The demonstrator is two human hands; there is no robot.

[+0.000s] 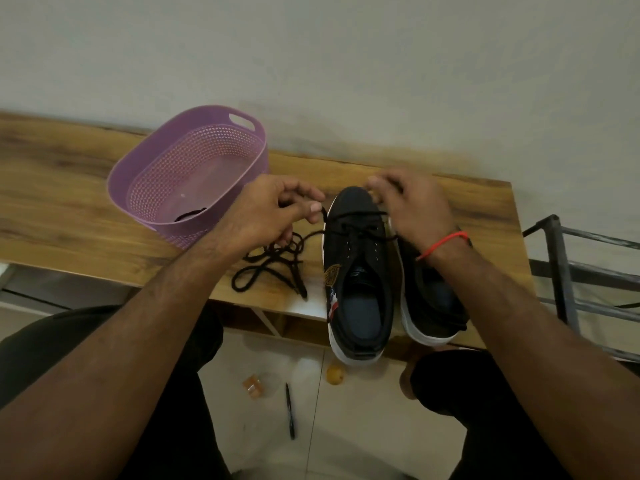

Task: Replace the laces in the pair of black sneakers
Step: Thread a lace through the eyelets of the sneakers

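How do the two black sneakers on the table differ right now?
The left sneaker has a black lace crossing its front eyelets, one end pinched by the left hand; on the right sneaker I see no lace. The left sneaker is in full view, opening up; the right sneaker is partly hidden under the right hand and wrist. Both are black with white soles, heels overhanging the table edge.

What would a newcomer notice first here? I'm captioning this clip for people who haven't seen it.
Probably the two hands at the middle of the wooden table: the left hand pinches a black lace whose slack lies tangled on the wood, while the right hand works at the toe of the near black sneaker. Next, the purple basket to the left, by the wall.
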